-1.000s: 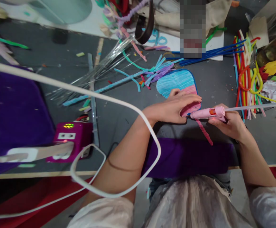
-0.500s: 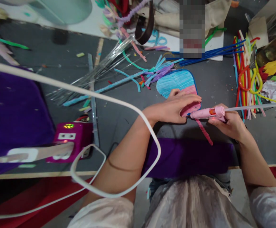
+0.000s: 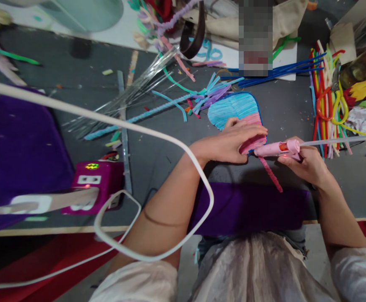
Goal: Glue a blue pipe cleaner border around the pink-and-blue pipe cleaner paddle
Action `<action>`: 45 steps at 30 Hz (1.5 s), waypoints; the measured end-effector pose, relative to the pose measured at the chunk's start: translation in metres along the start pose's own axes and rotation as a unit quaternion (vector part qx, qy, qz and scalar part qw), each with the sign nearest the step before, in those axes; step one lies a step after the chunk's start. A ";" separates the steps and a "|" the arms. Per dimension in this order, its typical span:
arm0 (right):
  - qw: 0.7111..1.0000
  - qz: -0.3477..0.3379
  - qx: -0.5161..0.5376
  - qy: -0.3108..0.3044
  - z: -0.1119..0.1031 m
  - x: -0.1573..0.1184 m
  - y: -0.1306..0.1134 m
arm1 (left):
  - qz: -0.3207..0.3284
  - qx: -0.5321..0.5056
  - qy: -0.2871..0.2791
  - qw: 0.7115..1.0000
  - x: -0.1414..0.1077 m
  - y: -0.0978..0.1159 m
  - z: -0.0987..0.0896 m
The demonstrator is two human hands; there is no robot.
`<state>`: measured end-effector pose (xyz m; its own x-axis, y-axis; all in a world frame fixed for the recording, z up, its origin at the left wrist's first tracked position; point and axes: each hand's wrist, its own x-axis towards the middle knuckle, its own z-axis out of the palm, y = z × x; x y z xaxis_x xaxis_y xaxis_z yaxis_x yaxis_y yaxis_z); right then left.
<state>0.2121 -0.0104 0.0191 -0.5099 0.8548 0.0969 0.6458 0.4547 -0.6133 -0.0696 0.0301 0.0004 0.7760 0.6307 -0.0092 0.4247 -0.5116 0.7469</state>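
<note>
My right hand (image 3: 307, 161) is closed around a pink glue gun (image 3: 274, 148), with a long translucent glue stick (image 3: 337, 141) sticking out of its back end. The gun's nozzle points left, at the lower edge of a blue-and-pink pipe-cleaner panel (image 3: 235, 107) edged in dark blue. My left hand (image 3: 233, 142) lies over the pink part of this panel, thumb and fingers gripping its near edge. From under the nozzle a loose pink twisted pipe cleaner (image 3: 271, 174) hangs toward me. The hand hides part of the panel, and whether the nozzle touches it I cannot tell.
A white cable (image 3: 158, 133) loops across the view above my left forearm. At left stands a magenta power box (image 3: 91, 186) with plugs. Colourful pipe cleaners (image 3: 323, 109) and yellow-and-red-handled scissors (image 3: 340, 102) lie at right. Dark blue pipe cleaners (image 3: 277, 71) lie beyond the panel.
The glue gun has shifted very slightly to the right along with my right hand. My left hand and the panel stay practically still.
</note>
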 end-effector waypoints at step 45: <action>0.996 0.081 -0.009 0.018 -0.013 -0.001 -0.003 | 0.002 0.004 0.004 1.000 0.001 -0.001 0.001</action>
<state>0.2182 -0.0093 0.0309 -0.3777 0.9256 0.0248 0.7281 0.3135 -0.6096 -0.0689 0.0304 -0.0008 0.7740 0.6332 -0.0016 0.4256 -0.5184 0.7417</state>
